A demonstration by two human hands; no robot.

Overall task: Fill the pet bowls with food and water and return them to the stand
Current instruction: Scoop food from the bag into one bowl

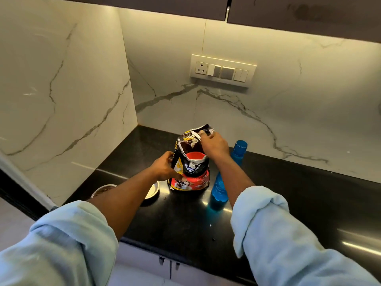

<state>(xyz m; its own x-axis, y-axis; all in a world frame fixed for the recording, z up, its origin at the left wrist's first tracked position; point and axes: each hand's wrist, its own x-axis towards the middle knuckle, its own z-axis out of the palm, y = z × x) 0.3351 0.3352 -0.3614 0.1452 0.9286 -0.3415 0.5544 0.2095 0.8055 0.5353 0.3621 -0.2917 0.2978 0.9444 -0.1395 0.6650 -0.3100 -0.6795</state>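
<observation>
Black countertop [288, 193] takes up most of the view, running into a marble-look corner with a switch panel [223, 70] on the back wall. The pet food bag [190, 162] stands upright on it, top open, with a red scoop [194, 156] sitting inside the mouth. Right hand [213, 144] is pinching the bag's torn top flap, fingers closed on the foil edge. Left hand [164, 169] is wrapped around the bag's left side, fingers curled onto it. Blue water bottle [226, 174] stands just right of the right wrist, cap on. Two steel bowls sit below the left hand: one with kibble [101, 189] mostly hidden by the forearm, and an empty-looking bowl [152, 189] just under the left fingers.
</observation>
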